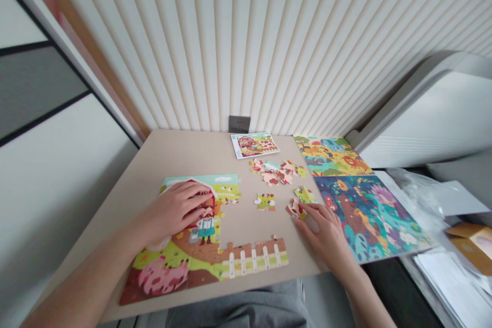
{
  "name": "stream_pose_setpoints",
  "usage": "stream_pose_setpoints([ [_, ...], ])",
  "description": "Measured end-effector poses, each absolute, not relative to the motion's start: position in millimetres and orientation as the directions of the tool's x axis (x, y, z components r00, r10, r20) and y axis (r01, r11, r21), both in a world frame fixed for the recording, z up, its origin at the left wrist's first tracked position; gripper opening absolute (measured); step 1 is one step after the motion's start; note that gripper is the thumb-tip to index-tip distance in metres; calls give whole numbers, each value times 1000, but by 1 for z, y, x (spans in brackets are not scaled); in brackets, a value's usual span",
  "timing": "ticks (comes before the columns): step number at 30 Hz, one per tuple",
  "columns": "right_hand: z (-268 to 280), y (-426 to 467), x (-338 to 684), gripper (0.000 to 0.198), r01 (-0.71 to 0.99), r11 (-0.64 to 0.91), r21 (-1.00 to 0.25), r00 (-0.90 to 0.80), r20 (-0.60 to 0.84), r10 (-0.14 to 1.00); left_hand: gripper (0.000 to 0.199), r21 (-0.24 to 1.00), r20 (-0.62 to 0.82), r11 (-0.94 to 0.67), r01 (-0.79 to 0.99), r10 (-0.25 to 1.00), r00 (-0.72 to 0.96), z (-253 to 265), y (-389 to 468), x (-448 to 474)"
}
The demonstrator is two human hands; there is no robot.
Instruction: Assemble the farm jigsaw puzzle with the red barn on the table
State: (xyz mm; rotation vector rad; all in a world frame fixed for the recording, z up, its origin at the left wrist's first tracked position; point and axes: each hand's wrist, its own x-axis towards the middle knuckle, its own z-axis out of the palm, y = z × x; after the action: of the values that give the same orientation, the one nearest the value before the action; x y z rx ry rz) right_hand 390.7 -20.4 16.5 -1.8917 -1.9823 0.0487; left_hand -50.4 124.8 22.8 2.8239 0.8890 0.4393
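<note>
Left hand (177, 209), fingers spread, likely steadies the colourful cardboard farm puzzle (203, 253); right hand (325, 227) touches a brown-and-white cardboard piece (293, 209) near the beige worktop (184, 151)'s right edge, finger grip unclear.

At the lower left of the frame we see the left forearm (96, 270), bare along all that shows, ending in the left grip (175, 210), an ungloved human hand. At the lower right, the right forearm (363, 292) is equally bare, and the right grip (326, 228) ungloved too. At the bottom centre, we see plain grey cloth (246, 311) over the lap, with soft, darker creases.
</note>
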Motion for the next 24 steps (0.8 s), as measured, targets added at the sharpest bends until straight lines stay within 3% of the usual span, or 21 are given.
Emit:
stream_pose_setpoints([
  [8, 36, 15, 412, 36, 957, 120, -265, -35, 304, 952, 32, 228, 175, -726, 649, 686, 706, 17, 134, -66],
  [16, 44, 78, 434, 35, 991, 10, -133, 20, 219, 976, 45, 245, 188, -661, 710, 750, 634, 7, 142, -82],
  [24, 26, 125, 446, 50, 981, 7, -191, 22, 146, 989, 51, 219, 136, -641, 735, 766, 628, 4, 148, -95],
])
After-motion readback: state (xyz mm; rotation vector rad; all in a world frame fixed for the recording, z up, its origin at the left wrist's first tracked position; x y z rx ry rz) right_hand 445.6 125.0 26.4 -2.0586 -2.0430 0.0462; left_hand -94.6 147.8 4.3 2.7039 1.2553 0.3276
